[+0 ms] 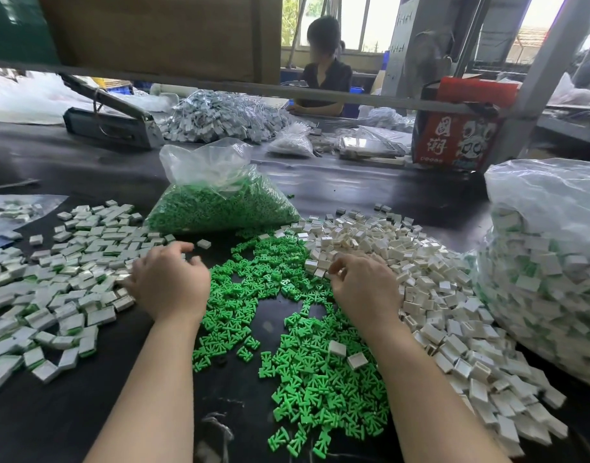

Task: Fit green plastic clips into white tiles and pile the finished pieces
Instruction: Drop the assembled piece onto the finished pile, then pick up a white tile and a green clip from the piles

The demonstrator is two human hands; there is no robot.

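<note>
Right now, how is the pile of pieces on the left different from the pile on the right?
The left pile lies by the left hand; its tiles show green edges, clips already in. The right pile, under the right hand, is plain white, some with open slots. Left looks greyer, right creamier. Both are small rectangular tiles on the black table.

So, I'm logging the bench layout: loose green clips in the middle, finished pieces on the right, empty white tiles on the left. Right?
Swapped, as the head view shows: finished pieces lie left, empty white tiles right. The loose green clips are in the middle.
</note>
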